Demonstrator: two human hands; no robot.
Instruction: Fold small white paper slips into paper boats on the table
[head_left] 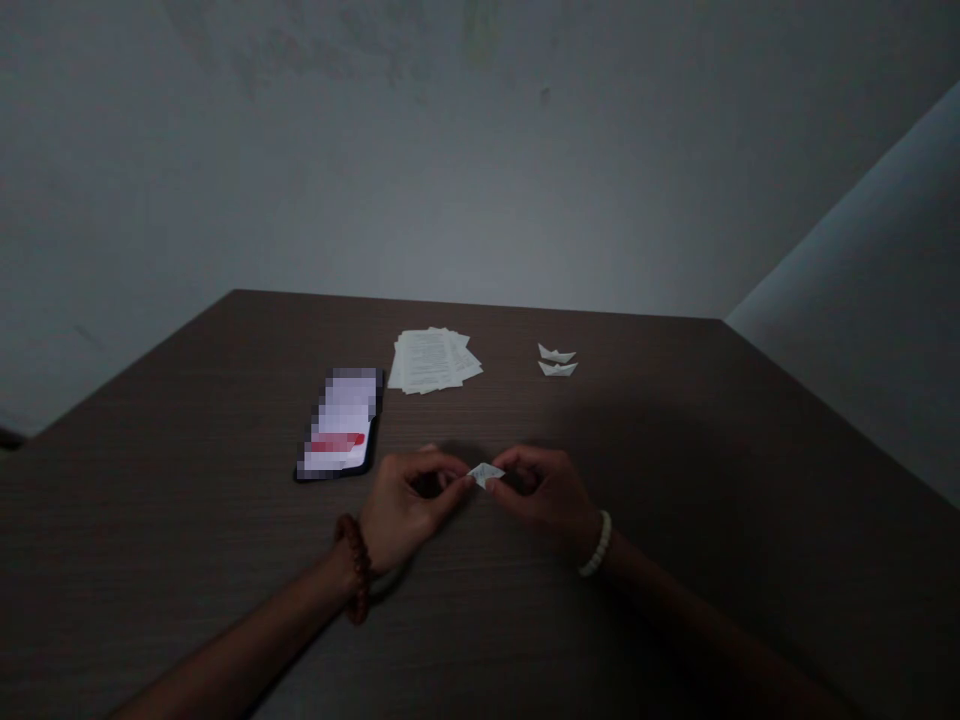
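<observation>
A small folded piece of white paper [486,474] with faint print is stretched between my two hands. My left hand [412,505] pinches its left corner between thumb and forefinger. At the opposite corner, the thumb and forefinger of my right hand [551,495] are closed on the same paper. Two small white paper boats [557,362] sit beyond my right hand, one behind the other. Farther back on the left lies a loose stack of printed paper sheets [431,360].
A lit smartphone [341,422], its screen blurred, lies left of my left hand. The dark wooden table [187,400] meets a pale wall [480,180] at its far edge. A slanting pale surface [885,240] rises at the right.
</observation>
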